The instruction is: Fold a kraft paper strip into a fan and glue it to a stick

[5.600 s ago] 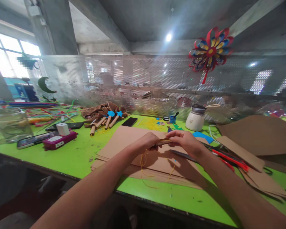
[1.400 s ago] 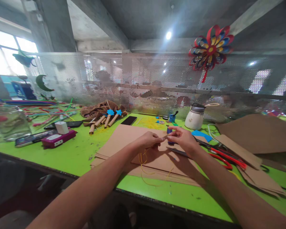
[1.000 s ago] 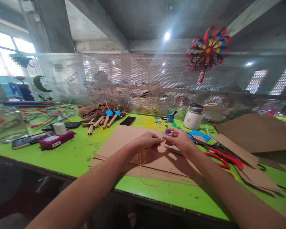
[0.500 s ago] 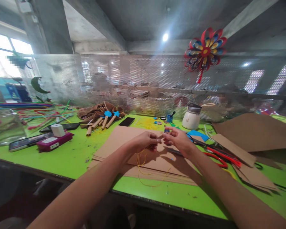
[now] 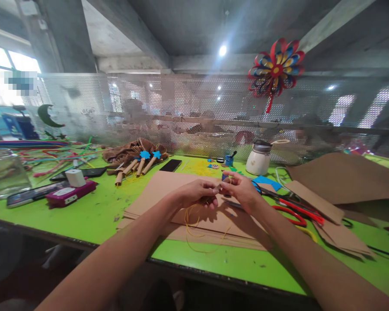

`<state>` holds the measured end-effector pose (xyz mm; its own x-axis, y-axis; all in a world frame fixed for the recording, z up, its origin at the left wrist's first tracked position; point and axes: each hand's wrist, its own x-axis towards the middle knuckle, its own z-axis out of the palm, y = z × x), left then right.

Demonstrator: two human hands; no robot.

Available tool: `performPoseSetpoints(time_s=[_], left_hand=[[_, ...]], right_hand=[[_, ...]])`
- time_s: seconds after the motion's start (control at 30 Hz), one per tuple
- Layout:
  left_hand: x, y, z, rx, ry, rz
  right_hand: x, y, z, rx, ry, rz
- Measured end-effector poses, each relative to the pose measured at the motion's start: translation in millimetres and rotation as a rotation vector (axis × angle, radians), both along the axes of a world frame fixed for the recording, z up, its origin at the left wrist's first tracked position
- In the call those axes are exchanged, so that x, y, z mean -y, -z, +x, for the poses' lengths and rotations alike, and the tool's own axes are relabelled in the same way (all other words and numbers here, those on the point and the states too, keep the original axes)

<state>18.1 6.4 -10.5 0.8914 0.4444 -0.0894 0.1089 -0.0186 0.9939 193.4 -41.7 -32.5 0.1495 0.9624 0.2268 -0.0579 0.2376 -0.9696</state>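
Note:
Over a stack of brown card sheets [image 5: 155, 190], my left hand [image 5: 197, 193] and my right hand [image 5: 241, 188] meet fingertip to fingertip. Both are closed in a pinch around a small brown piece, mostly covered by the fingers. Yellow thread [image 5: 187, 226] hangs in loops from below my left hand and trails over the front edge of the card. A small dark blue thing [image 5: 224, 176] shows just behind my right fingers; whether it is held I cannot tell. Beside my right wrist lie red-handled scissors [image 5: 288, 211].
Brown card fans with blue cut-outs [image 5: 145, 154], a black phone [image 5: 170, 165], a blue paint pot [image 5: 229, 160] and a white bottle [image 5: 258, 160] stand or lie behind. At left are a purple power strip [image 5: 69, 195] and a glass jar [image 5: 6, 175]. Cut card [image 5: 343, 239] lies right.
The view has turned slightly, so everything sits a little farther left. My fingers have shifted slightly around the small brown piece, which now shows more between them.

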Motion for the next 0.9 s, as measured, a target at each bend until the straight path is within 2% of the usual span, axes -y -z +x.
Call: performPoseSetpoints(time_s=[0.13,0.33,0.47,0.67,0.77,0.9], left_hand=[[-2.8,3.5,1.4,0.026,-0.018,-0.016],[-1.7,4.6,3.2,0.04,-0.038,-0.07],[0.9,1.7,2.9,0.071,-0.036,-0.13],[-2.4,2.3,1.8,0.134,0.0,-0.192],[-3.4,5.5,2.4,0.149,0.03,-0.206],[0.6,7.2,3.6,0.15,0.095,-0.21]], right_hand=[[2.9,-3.6,-3.4,-0.028,-0.037,-0.026],[6.5,-1.9,-14.8,0.027,0.057,0.009],[7.1,-0.7,-15.3,0.043,0.051,0.045],[8.9,-10.3,-4.4,-0.065,-0.029,0.023],[8.8,-13.9,-2.0,-0.084,0.026,0.001],[5.8,-9.9,-3.1,-0.015,0.079,0.005]])
